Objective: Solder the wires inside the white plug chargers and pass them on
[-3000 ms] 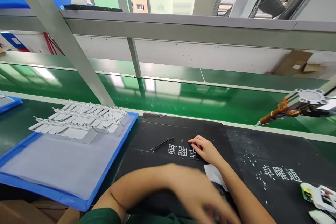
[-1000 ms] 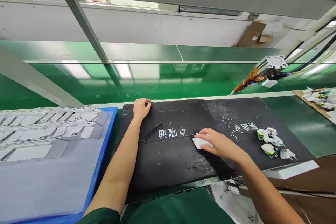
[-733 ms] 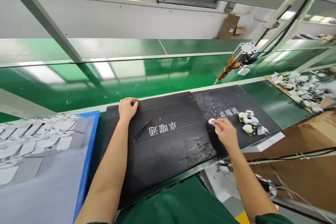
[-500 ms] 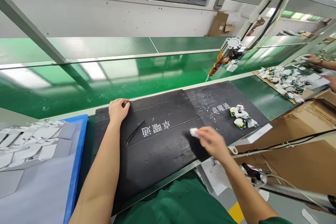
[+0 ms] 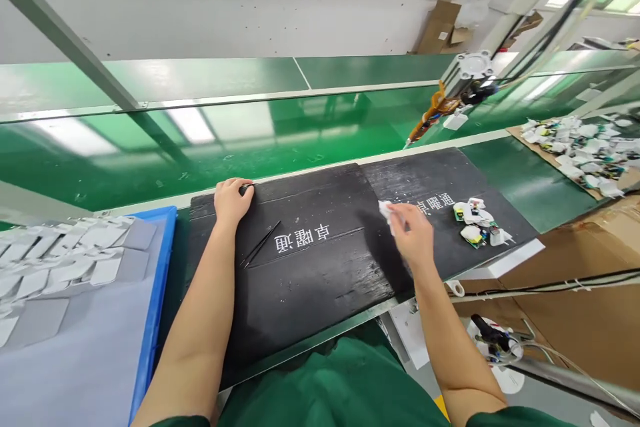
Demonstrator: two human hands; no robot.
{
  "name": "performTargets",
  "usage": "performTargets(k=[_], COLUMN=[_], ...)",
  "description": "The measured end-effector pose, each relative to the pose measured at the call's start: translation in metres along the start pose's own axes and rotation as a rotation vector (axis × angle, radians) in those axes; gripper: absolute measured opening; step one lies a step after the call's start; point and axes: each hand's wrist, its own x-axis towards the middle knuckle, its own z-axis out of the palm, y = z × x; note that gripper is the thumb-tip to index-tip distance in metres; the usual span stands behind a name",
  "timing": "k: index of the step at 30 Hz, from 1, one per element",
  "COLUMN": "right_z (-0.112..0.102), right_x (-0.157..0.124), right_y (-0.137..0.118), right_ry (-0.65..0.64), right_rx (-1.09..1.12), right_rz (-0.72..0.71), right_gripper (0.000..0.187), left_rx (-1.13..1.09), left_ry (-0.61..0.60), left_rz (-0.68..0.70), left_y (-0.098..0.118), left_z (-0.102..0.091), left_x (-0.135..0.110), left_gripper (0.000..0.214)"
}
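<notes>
My left hand rests with curled fingers on the far left corner of a black mat printed with white characters. Over the mat's middle, my right hand is closed on a small white cloth, pressed to the mat where a second black mat overlaps it. Black tweezers lie just right of my left forearm. A small heap of white and green circuit-board parts sits on the second mat, to the right of my right hand.
A blue tray of white adapter shells stands at the left. A green conveyor belt runs behind the mats. An orange-tipped tool hangs over the belt. More loose parts lie far right, brown cartons below them.
My right hand has swept the white cloth back and forth over the mat and now sits further from me than half a second ago. My left hand has stayed on the mat's corner.
</notes>
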Motion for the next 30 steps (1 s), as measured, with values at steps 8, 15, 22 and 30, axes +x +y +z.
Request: performTargets(k=[8, 15, 22, 30], right_z=[0.08, 0.029, 0.009, 0.041], right_x=[-0.087, -0.04, -0.064, -0.05], right_y=[-0.142, -0.006, -0.018, -0.048], right_ry=[-0.724, -0.329, -0.204, -0.362], right_rx=[0.251, 0.034, -0.017, -0.021], right_rz=[-0.798, -0.203, -0.097, -0.256], right_gripper=[0.045, 0.053, 0.057, 0.038], left_rx=[-0.024, -0.025, 0.002, 0.0], left_ry=[-0.023, -0.009, 0.004, -0.025], left_rz=[0.007, 0.005, 0.018, 0.035], left_y=[-0.001, 0.0, -0.005, -0.006], left_z=[-0.003, -0.001, 0.003, -0.002], left_x=[-0.003, -0.001, 0.003, 0.002], left_gripper=[0.021, 0.021, 0.02, 0.022])
